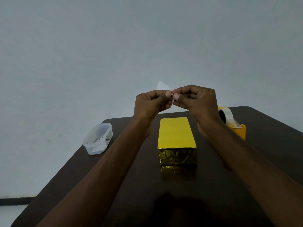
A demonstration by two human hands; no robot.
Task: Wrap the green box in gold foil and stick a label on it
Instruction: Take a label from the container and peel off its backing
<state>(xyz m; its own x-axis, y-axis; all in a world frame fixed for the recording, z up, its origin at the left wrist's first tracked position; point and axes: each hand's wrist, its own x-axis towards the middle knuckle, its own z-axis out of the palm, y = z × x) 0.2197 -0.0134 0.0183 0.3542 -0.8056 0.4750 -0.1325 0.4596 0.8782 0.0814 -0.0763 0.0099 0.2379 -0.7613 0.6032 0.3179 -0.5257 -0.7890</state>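
The box (176, 136) stands in the middle of the dark table (246, 161), fully covered in gold foil, with its crinkled end face towards me. Above its far end, both hands are raised and meet at the fingertips. My left hand (150, 103) and my right hand (195, 99) pinch a small white label (163, 86) between thumbs and forefingers. One corner of the label sticks up behind the left fingers and a thin edge hangs down between the two thumbs. No green shows on the box.
A clear plastic tub (98, 138) with paper slips inside sits near the table's left edge. An orange tape dispenser (234, 123) with a roll of clear tape stands at the right, partly behind my right forearm. A pale wall rises behind the table.
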